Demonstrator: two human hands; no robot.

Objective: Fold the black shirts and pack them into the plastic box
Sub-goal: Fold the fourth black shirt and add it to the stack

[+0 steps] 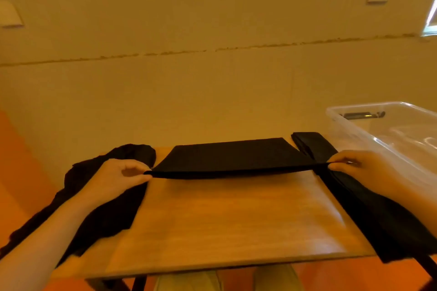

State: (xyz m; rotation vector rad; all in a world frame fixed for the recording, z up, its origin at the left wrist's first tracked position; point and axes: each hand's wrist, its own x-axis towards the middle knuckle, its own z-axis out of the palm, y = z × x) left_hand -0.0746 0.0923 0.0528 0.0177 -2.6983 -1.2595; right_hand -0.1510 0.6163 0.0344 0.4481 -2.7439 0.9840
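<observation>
While the black shirt is lying across the far middle of the wooden table, we are pinching its near edge at both ends: our left hand is gripping the left corner between thumb and fingers, and our right hand is pinching the right corner, so the edge is stretching taut and slightly lifted between them. We are judging this to be a mid-fold step on one shirt, with the lifted edge being carried over the rest of the cloth. A loose pile of black shirts is lying crumpled at the left edge under our left forearm, and a folded black stack is running along the right edge beneath our right wrist. Just beyond it, the clear plastic box is standing open; we cannot tell whether any shirt is lying inside. Next, we are expecting to need both corners moved evenly together, then laid flat and squared.
</observation>
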